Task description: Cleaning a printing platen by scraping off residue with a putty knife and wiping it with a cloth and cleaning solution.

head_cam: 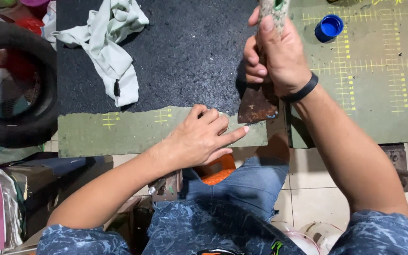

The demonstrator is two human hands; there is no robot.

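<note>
At bench's near edge | right hand (279, 56) fisted round rusty flat steel scraper blade (257, 105), stiff, sharp-edged, best held by its handle | left hand (201, 137) fingers spread, pressing thin green cutting-mat strip (119, 132), light, floppy.

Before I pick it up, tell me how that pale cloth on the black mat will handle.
The pale cloth lies crumpled in loose folds on the black mat, so it is probably floppy and will sag and trail when lifted. It looks thin, so likely light. Pushed, it would probably bunch up rather than slide, since the mat looks rough.
</note>
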